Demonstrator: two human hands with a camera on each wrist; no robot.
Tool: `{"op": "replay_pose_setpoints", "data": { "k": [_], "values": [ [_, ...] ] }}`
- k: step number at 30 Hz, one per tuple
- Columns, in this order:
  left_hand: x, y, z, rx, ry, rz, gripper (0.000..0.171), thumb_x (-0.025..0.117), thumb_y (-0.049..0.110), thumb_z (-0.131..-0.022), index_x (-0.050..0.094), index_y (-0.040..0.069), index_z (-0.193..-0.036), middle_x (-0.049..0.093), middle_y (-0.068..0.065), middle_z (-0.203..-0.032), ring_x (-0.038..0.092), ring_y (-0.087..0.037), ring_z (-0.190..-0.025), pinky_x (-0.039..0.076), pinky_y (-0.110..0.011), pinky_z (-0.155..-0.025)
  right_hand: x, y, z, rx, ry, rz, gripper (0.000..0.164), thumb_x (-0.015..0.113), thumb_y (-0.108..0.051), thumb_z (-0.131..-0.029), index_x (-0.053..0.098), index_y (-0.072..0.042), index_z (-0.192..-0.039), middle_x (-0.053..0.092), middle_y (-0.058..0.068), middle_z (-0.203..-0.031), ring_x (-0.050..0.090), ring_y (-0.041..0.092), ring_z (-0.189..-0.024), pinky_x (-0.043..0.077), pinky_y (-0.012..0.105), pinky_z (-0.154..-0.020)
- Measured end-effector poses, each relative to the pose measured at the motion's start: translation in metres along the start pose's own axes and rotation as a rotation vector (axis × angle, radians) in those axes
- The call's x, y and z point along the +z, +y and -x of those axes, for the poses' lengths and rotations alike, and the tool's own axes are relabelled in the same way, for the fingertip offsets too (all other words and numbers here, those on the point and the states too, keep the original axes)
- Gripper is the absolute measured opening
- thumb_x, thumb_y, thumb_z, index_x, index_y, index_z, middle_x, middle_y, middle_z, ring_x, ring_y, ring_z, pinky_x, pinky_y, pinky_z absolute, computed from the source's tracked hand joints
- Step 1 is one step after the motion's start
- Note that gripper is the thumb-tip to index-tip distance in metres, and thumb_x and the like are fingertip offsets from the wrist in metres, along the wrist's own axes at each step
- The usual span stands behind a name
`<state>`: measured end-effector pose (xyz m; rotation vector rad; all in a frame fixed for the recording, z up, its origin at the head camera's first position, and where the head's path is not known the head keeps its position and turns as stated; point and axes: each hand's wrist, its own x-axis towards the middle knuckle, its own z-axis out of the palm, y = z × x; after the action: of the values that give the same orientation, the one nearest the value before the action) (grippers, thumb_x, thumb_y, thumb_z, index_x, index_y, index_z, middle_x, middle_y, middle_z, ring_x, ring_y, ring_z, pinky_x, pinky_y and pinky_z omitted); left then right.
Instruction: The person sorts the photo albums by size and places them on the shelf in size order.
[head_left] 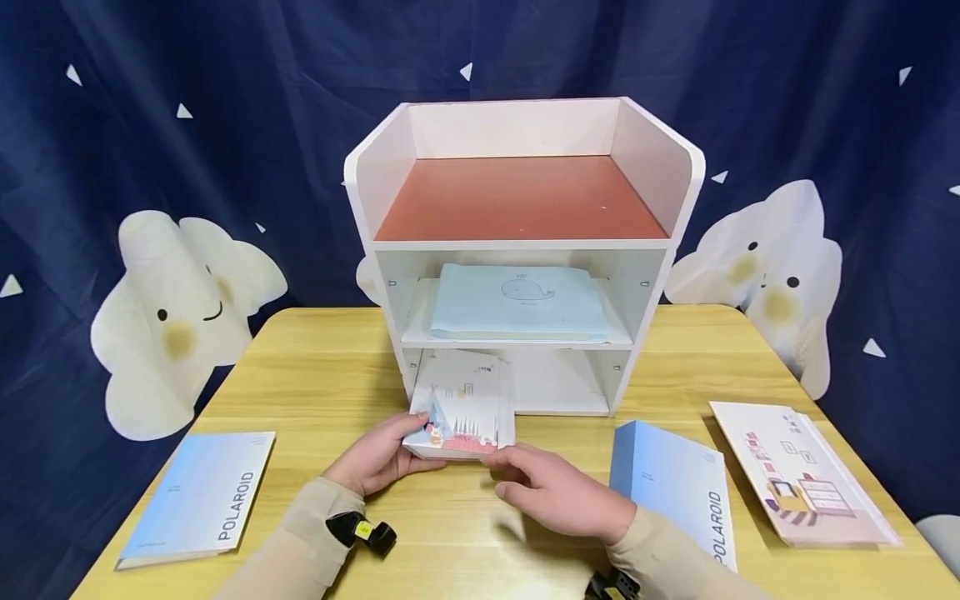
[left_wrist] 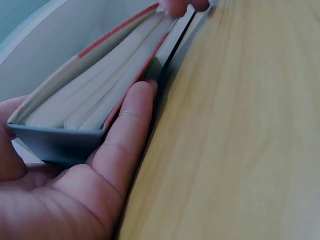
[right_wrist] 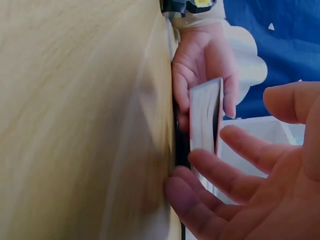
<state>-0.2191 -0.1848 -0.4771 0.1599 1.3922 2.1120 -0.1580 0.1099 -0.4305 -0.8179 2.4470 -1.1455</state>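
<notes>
A thick white photo album [head_left: 457,408] with a small tent drawing and a pink lower edge lies partly inside the lower compartment of the white shelf unit [head_left: 562,392], its front end jutting out over the table. My left hand [head_left: 386,454] grips its front left corner, thumb on the cover and fingers underneath. In the left wrist view the page edges [left_wrist: 85,95] show between the two covers. My right hand [head_left: 555,492] has its fingertips at the album's front right corner, fingers loosely extended and thumb apart from it.
On the middle shelf lies a light blue whale album [head_left: 525,304]. A blue POLAROID album [head_left: 198,500] rests at the table's left. Another blue album [head_left: 678,492] is beside my right forearm, partly hidden by it, with a pink-white album [head_left: 802,479] farther right.
</notes>
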Motion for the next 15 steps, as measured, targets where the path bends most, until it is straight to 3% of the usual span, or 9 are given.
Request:
{"op": "replay_pose_setpoints", "data": {
  "k": [7,11,15],
  "values": [
    [-0.003,0.002,0.003,-0.007,-0.059,0.018,0.053,0.038,0.024,-0.112,0.025,-0.013,-0.149,0.051,-0.036,-0.138,0.061,-0.039,-0.120,0.045,-0.047,-0.105,0.007,0.003,-0.016,-0.006,0.048,0.069,0.047,0.055,-0.031,-0.104,0.053,-0.013,-0.147,0.051,0.004,-0.146,0.046,0.024,-0.136,0.038,0.048,-0.112],
    [-0.003,0.003,0.003,0.001,-0.072,-0.007,0.054,0.038,0.024,-0.112,0.027,-0.017,-0.146,0.049,-0.038,-0.138,0.062,-0.037,-0.119,0.046,-0.045,-0.105,0.010,0.004,-0.024,-0.005,0.056,0.076,0.051,0.055,-0.029,-0.103,0.049,-0.011,-0.150,0.044,0.007,-0.154,0.037,0.025,-0.143,0.031,0.050,-0.117],
    [-0.004,0.003,0.002,0.003,-0.075,-0.028,0.054,0.037,0.023,-0.112,0.026,-0.017,-0.145,0.049,-0.036,-0.138,0.061,-0.037,-0.120,0.046,-0.045,-0.105,0.012,0.004,-0.030,0.000,0.063,0.054,0.052,0.056,-0.028,-0.103,0.047,-0.012,-0.151,0.042,0.007,-0.155,0.037,0.026,-0.143,0.031,0.051,-0.117]
  ]
}}
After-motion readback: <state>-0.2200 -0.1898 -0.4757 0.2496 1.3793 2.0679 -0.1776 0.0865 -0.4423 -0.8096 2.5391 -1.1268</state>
